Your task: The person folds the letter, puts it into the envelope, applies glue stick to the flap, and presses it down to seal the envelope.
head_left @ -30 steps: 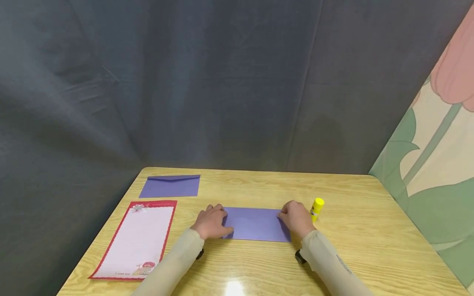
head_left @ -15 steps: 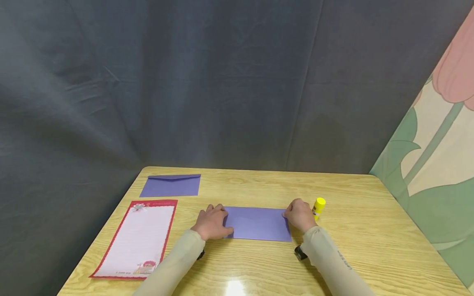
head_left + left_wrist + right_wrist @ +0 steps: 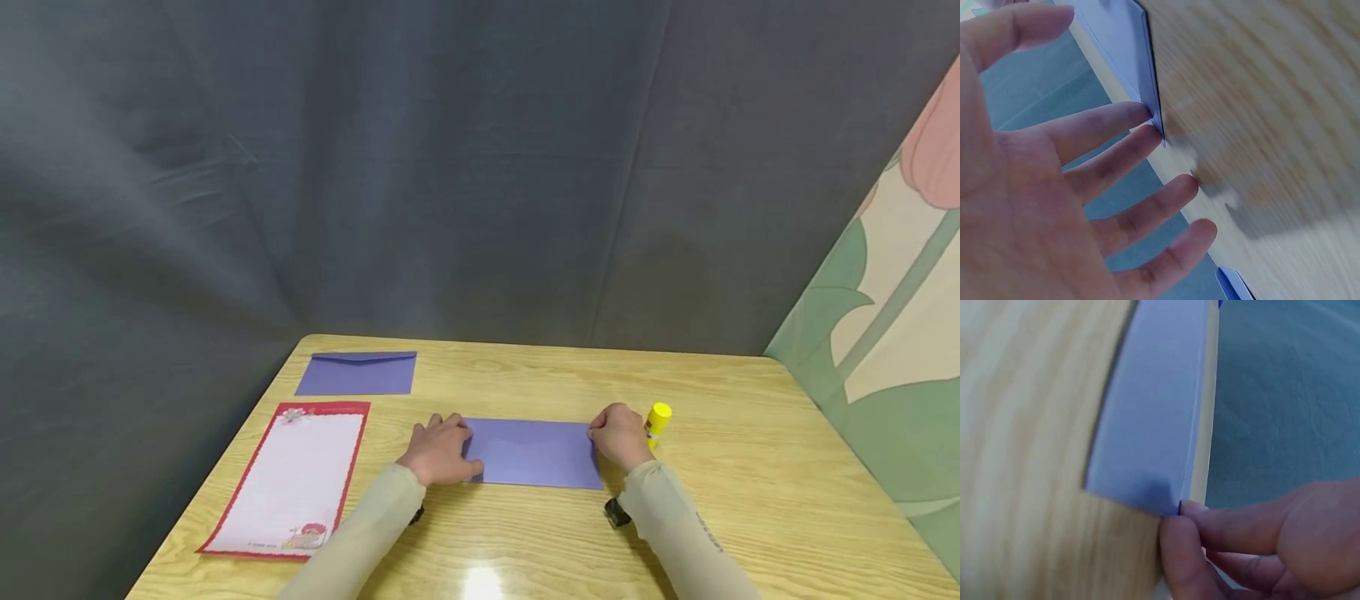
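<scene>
A purple envelope (image 3: 532, 454) lies lengthwise on the table between both hands. My left hand (image 3: 438, 450) is at its left end, thumb and fingers spread; in the left wrist view, the index and middle fingertips touch the end of the envelope (image 3: 1119, 44), while the other fingers extend past it. At the far right corner, my right hand (image 3: 621, 435) pinches the envelope's edge between thumb and index finger. The right wrist view shows this pinch close up, with a crease running along the far long edge of the envelope (image 3: 1147, 406).
A yellow glue stick (image 3: 657, 425) stands just right of my right hand. On the left lies a red-bordered letter sheet (image 3: 292, 483), with a second purple envelope (image 3: 358, 377) behind it. A dark curtain (image 3: 465, 183) hangs behind the table's far edge.
My right hand has slid a little to the right along the envelope, to its far right corner. The left hand stays at the left end. The head view has shifted slightly.
</scene>
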`<state>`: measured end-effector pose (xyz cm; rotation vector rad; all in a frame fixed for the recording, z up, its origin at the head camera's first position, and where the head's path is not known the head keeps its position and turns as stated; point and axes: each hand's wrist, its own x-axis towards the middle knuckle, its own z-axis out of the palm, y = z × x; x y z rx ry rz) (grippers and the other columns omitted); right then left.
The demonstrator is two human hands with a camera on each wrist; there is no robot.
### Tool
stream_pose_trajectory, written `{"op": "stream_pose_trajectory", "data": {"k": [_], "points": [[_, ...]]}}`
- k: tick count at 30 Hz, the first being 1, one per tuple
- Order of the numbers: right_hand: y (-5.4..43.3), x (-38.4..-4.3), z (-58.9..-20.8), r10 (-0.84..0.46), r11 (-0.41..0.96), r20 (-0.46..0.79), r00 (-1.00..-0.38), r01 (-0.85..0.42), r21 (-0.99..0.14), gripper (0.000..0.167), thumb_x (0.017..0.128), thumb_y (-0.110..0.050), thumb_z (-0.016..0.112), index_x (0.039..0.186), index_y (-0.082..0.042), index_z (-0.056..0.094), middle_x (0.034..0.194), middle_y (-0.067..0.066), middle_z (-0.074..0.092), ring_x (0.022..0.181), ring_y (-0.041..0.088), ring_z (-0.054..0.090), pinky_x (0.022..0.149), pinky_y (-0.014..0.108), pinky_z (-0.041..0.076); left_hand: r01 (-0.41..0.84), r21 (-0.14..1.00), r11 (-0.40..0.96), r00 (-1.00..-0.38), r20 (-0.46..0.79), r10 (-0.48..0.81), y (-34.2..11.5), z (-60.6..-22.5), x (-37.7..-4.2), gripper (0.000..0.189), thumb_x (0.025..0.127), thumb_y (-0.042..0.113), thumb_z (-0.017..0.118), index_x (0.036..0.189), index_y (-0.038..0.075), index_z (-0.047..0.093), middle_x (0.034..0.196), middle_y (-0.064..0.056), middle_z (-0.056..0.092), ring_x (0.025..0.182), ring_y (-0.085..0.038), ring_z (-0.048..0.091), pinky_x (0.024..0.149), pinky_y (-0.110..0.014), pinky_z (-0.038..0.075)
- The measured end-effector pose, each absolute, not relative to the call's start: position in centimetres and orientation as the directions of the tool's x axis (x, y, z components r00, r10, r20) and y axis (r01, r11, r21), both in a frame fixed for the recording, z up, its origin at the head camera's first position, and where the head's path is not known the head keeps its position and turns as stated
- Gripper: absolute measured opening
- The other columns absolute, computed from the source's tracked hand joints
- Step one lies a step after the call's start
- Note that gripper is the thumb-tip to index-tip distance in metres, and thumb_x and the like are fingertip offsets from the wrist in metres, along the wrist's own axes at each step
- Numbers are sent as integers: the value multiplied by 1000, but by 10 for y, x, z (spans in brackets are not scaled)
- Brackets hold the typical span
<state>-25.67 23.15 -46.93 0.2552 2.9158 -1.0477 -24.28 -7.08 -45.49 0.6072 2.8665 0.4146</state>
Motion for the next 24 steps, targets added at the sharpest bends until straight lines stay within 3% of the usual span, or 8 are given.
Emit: {"op": "stream_pose_trajectory", "data": {"k": [8,11,14,24], "points": [[237,-258,-471,130,721,-133,-983,186,-668,16,92,-2,58,79,4,65,70,11,65,55,16,63,53,28,54,371,285,884,-899,-129,419,-69,-456,-243,58,86,44,67,132,8,65,137,-5,55,120,-31,47,93,-55,38],[236,-259,-469,133,715,-170,-976,214,-666,25,94,-15,64,76,3,67,69,10,66,55,17,64,53,29,54,376,285,882,-898,-124,422,-69,-456,-243,58,86,44,67,131,8,65,137,-5,55,120,-31,47,93,-55,39],[234,-261,-470,128,736,-186,-974,219,-640,29,89,-23,75,74,0,67,68,9,64,55,16,63,53,28,53,375,291,880,-899,-119,422,-69,-457,-243,58,85,43,68,131,7,65,136,-5,56,120,-31,47,93,-56,38],[234,-263,-468,128,726,-208,-970,234,-646,15,87,-6,75,79,2,66,77,11,63,61,17,62,55,27,56,373,311,874,-900,-109,422,-70,-456,-241,58,85,42,69,132,8,64,137,-5,55,120,-32,47,92,-55,38]]}}
